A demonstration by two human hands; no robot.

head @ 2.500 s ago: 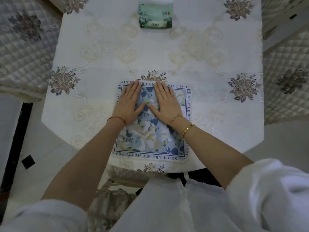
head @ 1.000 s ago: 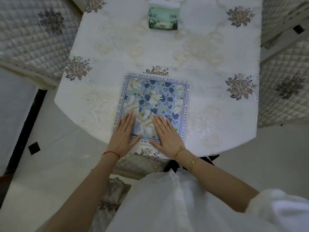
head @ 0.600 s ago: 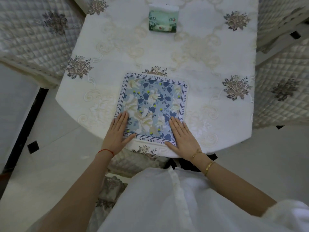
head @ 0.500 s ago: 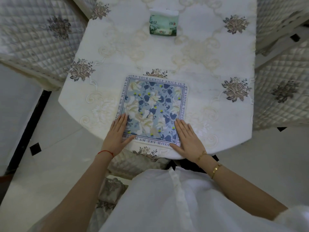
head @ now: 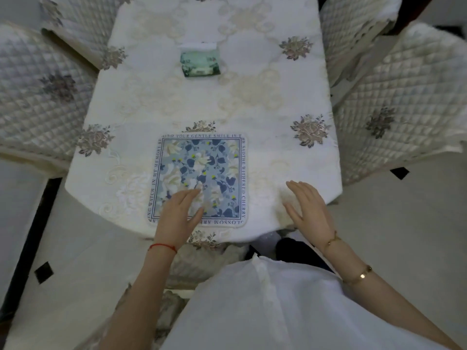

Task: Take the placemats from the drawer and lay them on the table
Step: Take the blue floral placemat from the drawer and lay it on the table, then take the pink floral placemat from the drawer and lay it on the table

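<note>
Blue floral placemat (head: 199, 178) lying flat on the bench (head: 278, 152), nearly square, its sides roughly parallel to the bench edges and its near side just inside the near edge, with bare cloth open to left, right and beyond as far as the green tissue pack (head: 200, 62). Left hand (head: 178, 218) open and flat, fingers together, over the placemat's near left corner, grasping nothing. Right hand (head: 307, 210) open, fingers spread, empty, over bare cloth right of the placemat, apart from it; quilted chairs (head: 404, 102) flank both long sides.

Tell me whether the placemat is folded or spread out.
Spread flat: the placemat shows its whole floral square and lettered border on the table.
</note>
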